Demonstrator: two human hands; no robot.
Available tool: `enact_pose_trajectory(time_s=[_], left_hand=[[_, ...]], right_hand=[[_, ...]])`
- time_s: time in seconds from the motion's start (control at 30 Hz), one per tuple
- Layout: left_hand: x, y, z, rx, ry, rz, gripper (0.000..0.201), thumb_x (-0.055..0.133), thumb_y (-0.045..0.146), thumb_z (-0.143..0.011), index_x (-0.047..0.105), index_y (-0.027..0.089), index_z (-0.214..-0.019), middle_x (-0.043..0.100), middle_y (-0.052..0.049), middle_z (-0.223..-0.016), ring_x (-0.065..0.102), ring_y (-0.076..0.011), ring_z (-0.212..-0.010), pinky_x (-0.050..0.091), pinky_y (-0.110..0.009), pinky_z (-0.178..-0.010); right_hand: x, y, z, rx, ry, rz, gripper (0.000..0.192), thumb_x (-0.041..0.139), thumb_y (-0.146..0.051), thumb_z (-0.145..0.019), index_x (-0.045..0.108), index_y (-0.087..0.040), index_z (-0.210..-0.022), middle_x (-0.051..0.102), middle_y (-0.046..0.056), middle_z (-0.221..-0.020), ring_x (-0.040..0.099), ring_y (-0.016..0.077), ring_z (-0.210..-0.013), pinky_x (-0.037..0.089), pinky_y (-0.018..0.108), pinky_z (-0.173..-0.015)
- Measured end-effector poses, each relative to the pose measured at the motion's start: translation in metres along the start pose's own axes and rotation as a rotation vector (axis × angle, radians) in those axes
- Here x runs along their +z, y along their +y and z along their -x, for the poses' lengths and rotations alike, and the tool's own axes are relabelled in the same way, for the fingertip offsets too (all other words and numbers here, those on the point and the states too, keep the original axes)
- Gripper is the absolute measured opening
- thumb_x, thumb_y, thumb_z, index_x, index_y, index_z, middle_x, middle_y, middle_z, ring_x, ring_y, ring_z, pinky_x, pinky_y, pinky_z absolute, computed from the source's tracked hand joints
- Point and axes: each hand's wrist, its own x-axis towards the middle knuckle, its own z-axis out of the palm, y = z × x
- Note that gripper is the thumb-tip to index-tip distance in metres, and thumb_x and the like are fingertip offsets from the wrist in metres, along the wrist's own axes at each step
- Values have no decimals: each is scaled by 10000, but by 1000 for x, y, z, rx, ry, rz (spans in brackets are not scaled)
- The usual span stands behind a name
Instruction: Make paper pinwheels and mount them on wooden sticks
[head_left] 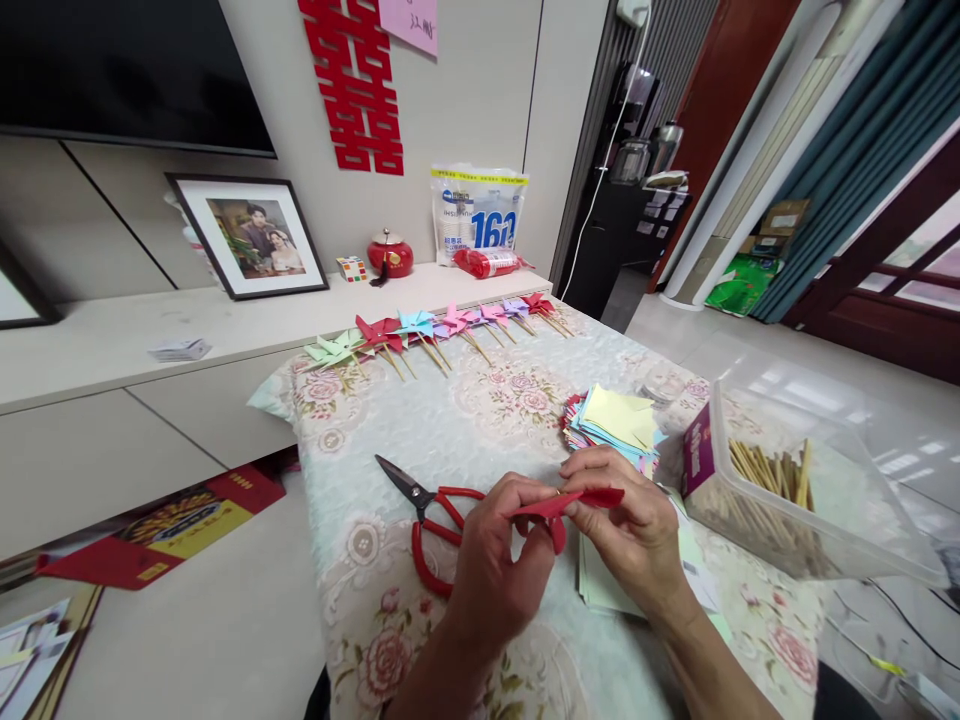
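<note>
Living-room setting: floral cloth over the bench (480,420), low cabinet and framed photo in the upper left of the frame.

Centre bottom: both my hands meet over a folded red paper piece (574,500). Left hand (491,570) pinches its left end, fingers closed on it. Right hand (637,530) grips the right half, thumb and forefinger closed over the fold. What looks like a small pin head shows where the fingers meet; too small to be sure.

Red-handled scissors (431,520) lie open just left of my hands, untouched. Stack of coloured paper squares (615,420) sits just above the right hand. Clear box of wooden sticks (780,490) at right. Row of finished pinwheels (442,330) along the far edge, upper centre.

Judgement: folding and gathering the corners of one red pinwheel is in hand. Next move calls for holding the gathered corners tight while one hand frees itself to fetch a stick.
</note>
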Motion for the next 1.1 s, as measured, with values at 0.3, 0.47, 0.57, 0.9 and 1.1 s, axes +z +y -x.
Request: enact_pose_trajectory(time_s=[0.3, 0.47, 0.57, 0.9, 1.1], left_hand=[[5, -9, 0, -261, 15, 213, 250, 773, 327, -760, 681, 164, -926, 646, -26, -773, 563, -146, -667, 456, -251, -608], [8, -22, -3, -461, 190, 263, 323, 809, 434, -712, 687, 146, -794, 643, 9, -620, 530, -106, -513, 398, -216, -482], [10, -23, -5, -579, 306, 311, 374, 855, 449, -622, 698, 138, -759, 687, -14, -649, 556, -107, -492, 410, -215, -457], [27, -7, -27, -654, 367, 520, 421, 923, 396, -458, 646, 141, -645, 624, 20, -526, 538, -97, -444, 381, -210, -437], [30, -20, -25, -638, 368, 558, 405, 920, 364, -507, 679, 127, -730, 670, -5, -614, 605, -120, -514, 409, -215, -458]], right_hand=[[3, 7, 0, 135, -15, 5, 70, 703, -202, -878, 704, -205, -808, 705, 45, -853, 674, 196, -799, 533, 311, -720], [6, 12, 2, 239, -83, -33, 55, 699, -244, -877, 725, -197, -885, 722, 29, -822, 676, 186, -771, 527, 291, -708], [5, 16, 4, 349, -50, -107, 304, 714, -270, -856, 691, -221, -1156, 755, 37, -971, 704, 205, -895, 548, 327, -825], [3, 32, 11, 355, 72, 12, 251, 606, -332, -947, 706, -221, -1150, 730, 97, -1146, 671, 258, -1073, 509, 439, -952], [7, 36, 13, 254, 54, 132, 217, 565, -281, -974, 711, -237, -1128, 730, 87, -1131, 653, 258, -1085, 511, 443, -955]])
